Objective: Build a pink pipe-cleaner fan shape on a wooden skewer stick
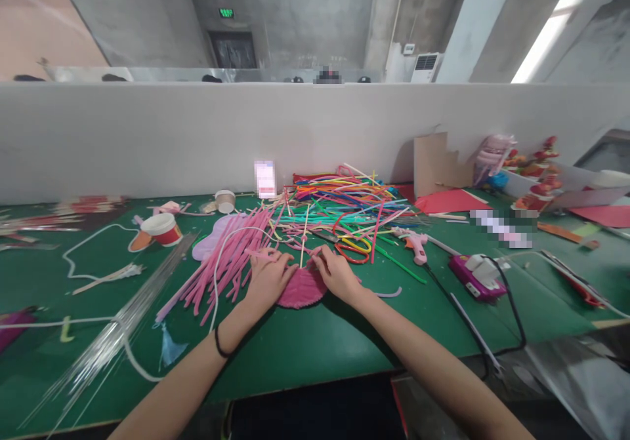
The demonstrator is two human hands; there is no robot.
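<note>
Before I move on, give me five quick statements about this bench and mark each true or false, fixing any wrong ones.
1. The left hand and right hand are both at the pink ribbed piece. True.
2. The glue gun lies to the left of both hands. False: it lies to the right of them.
3. A dark band is around the left wrist. True.
4. The right hand is holding the scissors. False: they lie on the table, beyond that hand.
5. The red-and-white cup is right of the glue gun. False: it is on the left side of the table.
</note>
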